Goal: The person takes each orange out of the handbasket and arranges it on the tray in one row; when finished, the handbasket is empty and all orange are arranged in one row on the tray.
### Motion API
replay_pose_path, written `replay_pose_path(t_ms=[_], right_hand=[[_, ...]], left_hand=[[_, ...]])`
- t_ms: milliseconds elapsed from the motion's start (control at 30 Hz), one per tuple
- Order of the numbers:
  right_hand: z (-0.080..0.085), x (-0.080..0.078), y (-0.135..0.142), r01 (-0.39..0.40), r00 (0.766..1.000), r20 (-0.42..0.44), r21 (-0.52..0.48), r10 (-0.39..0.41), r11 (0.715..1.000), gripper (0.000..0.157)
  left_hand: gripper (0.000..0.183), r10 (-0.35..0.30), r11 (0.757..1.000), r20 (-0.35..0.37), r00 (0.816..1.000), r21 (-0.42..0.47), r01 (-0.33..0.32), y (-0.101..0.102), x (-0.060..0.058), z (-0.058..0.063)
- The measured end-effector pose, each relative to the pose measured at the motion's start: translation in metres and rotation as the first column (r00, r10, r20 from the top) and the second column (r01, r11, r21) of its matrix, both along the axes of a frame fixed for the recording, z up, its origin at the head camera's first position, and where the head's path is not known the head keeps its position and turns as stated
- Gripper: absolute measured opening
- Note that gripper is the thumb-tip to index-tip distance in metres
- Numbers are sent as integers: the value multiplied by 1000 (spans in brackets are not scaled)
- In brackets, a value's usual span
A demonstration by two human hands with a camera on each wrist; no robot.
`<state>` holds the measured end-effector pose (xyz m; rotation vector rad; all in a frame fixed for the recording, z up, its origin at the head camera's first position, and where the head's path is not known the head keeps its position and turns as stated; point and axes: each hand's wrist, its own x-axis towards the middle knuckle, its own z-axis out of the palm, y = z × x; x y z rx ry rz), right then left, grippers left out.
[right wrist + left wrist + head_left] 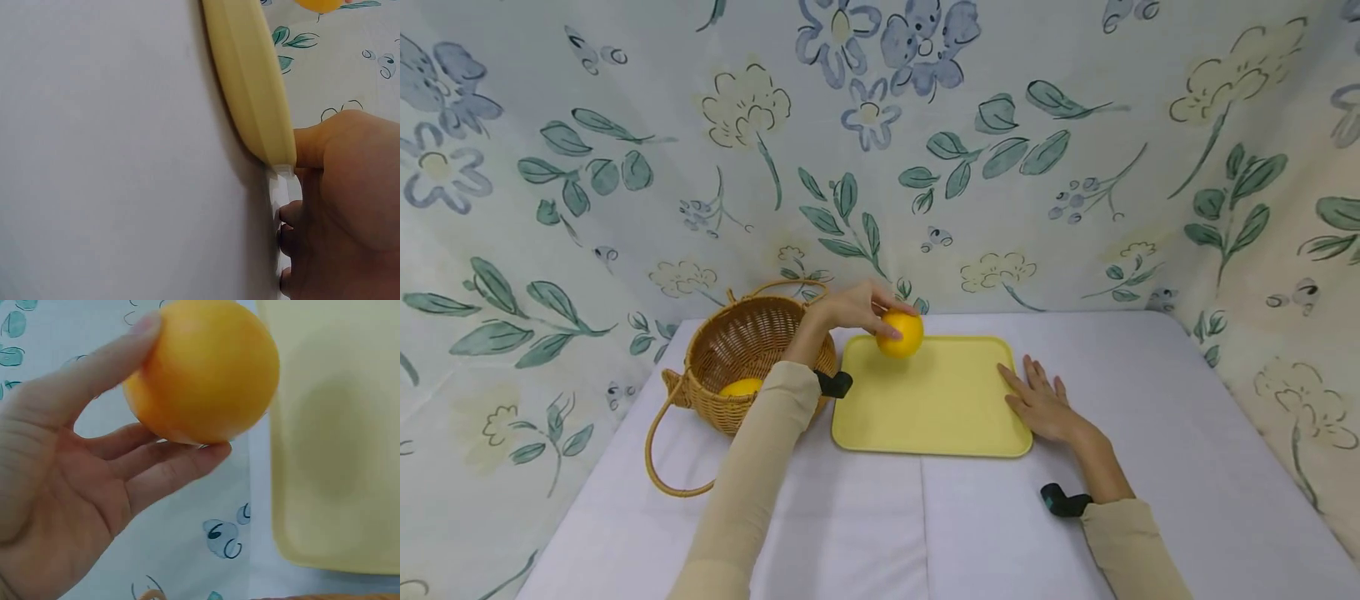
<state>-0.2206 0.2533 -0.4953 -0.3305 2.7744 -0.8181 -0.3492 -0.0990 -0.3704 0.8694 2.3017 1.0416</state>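
Between the thumb and fingers of my left hand (855, 307) is a round orange (900, 336). It hangs over the far left part of a yellow tray (936, 404), whose surface carries a soft shadow in the left wrist view. The orange (206, 372) fills the upper middle of that view, pinched from two sides. My right hand (1045, 408) lies spread at the tray's right edge, fingers fairly straight. From the right wrist, the thumb meets the side of the tray (250, 81) and the other fingertips rest on the tabletop.
Left of the tray stands a wicker basket (718, 414), its handle (655, 442) hanging over the near side. Inside is a yellow-orange fruit (742, 387), partly hidden by the left forearm. A white cloth (977, 525) covers the table; a floral curtain (880, 208) hangs behind.
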Motion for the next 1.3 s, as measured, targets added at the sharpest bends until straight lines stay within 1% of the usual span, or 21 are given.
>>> replay_pose_path(t_ms=[167, 300, 400, 500, 567, 733, 800, 867, 1000, 1100, 1200, 1300], right_hand=[[-1, -1, -2, 0, 1000, 4, 6, 0, 1000, 60], [-1, -1, -2, 4, 1000, 9, 16, -4, 1000, 61], [0, -1, -1, 9, 1000, 8, 19, -9, 1000, 61], [0, -1, -1, 7, 1000, 11, 9, -7, 1000, 61], [1, 0, -1, 4, 1000, 12, 1, -4, 1000, 61], [0, 0, -2, 8, 1000, 10, 6, -8, 1000, 61], [0, 0, -1, 15, 1000, 8, 12, -15, 1000, 61], [-1, -1, -1, 18, 1000, 7, 17, -18, 1000, 60], [-2, -1, 0, 14, 1000, 2, 15, -14, 1000, 60], [-2, 0, 1, 3, 1000, -9, 2, -3, 1000, 60], [-3, 0, 2, -5, 1000, -16, -11, 5, 1000, 60], [-4, -1, 3, -9, 1000, -16, -16, 9, 1000, 60]], left_hand=[[47, 5, 994, 12, 1000, -112, -3, -2, -4, -10], [46, 22, 975, 3, 1000, -222, -21, -7, -7, -16], [46, 57, 961, 18, 998, -274, -50, -8, -8, -16], [47, 100, 950, 41, 994, -301, -83, -9, -8, -16], [47, 140, 942, 44, 989, -314, -119, -10, -7, -15], [46, 234, 918, 12, 972, -332, -217, -12, -5, -10], [46, 256, 915, 13, 967, -327, -238, -13, -6, -9], [46, 261, 915, 16, 965, -323, -242, -13, -7, -9], [45, 240, 920, 14, 971, -323, -223, -14, -9, -9], [46, 227, 924, 50, 973, -327, -199, -15, -9, -8], [49, 217, 929, 104, 971, -328, -173, -15, -10, -7], [51, 198, 933, 110, 974, -324, -153, -16, -11, -8]])
